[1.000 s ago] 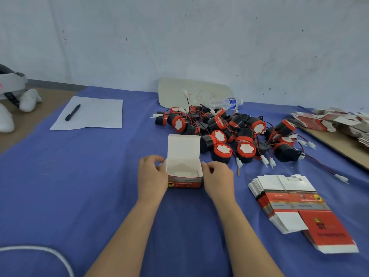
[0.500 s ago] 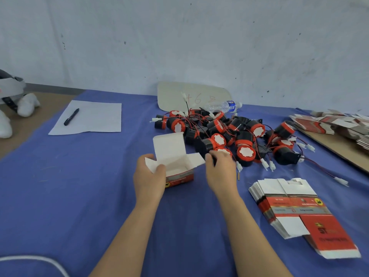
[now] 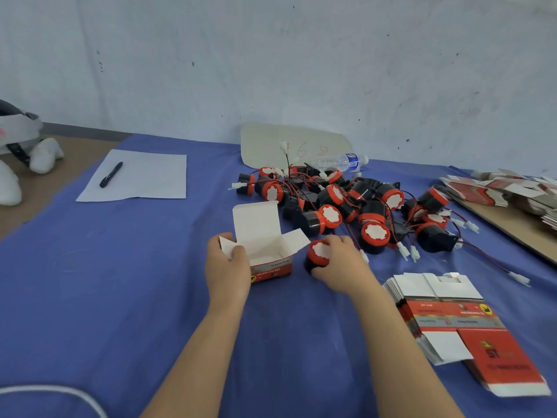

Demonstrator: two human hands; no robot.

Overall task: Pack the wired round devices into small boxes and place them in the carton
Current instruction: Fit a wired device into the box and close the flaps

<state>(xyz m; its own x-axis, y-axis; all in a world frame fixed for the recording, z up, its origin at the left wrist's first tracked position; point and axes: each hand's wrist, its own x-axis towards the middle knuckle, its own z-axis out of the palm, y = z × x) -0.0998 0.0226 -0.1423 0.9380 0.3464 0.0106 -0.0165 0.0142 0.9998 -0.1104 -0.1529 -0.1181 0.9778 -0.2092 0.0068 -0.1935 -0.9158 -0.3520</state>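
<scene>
A small red and white box (image 3: 266, 250) stands open on the blue cloth, its lid and side flaps up. My left hand (image 3: 226, 267) holds its left side, thumb on the left flap. My right hand (image 3: 339, 265) grips one round black device with a red cap (image 3: 317, 254) just right of the box. A pile of several more black and red wired devices (image 3: 346, 203) lies behind, wires and white plugs tangled. No carton is in view.
A stack of flat unfolded boxes (image 3: 452, 315) lies at the right. More flat boxes (image 3: 497, 188) sit on a brown board far right. Paper with a pen (image 3: 111, 174) lies far left. A water bottle (image 3: 340, 161) and a beige card lean by the wall.
The box was turned and its flaps spread open. My right hand left the box, reached into the pile and drew one device back beside the box. My left hand stayed on the box.
</scene>
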